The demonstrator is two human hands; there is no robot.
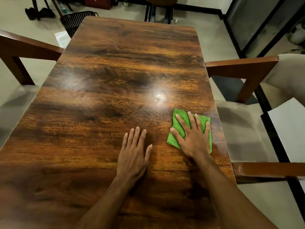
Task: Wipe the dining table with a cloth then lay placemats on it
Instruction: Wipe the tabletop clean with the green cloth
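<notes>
A bright green cloth [179,124] lies on the dining table [115,80] in the lower right of the frame, close to the table's right edge. It looks like soft, slightly fuzzy microfibre, folded into a rough, uneven rectangle, with one corner poking toward the upper left and its lower left corner showing below the thumb. The right hand [192,138] lies flat on top of it, palm down, fingers straight and spread, covering most of the cloth's middle. Just left of it, at the lower centre of the frame, the left hand [133,154] rests palm down on bare wood, fingers straight and close together, apart from the cloth. The tabletop is glossy dark brown with strong orange grain, and a bright lamp reflection shines just above the cloth. Wooden chairs [244,70] with pale seats stand along the left and right edges of the frame, and a black wire basket [74,20] sits at the upper left beyond the table's far corner.
</notes>
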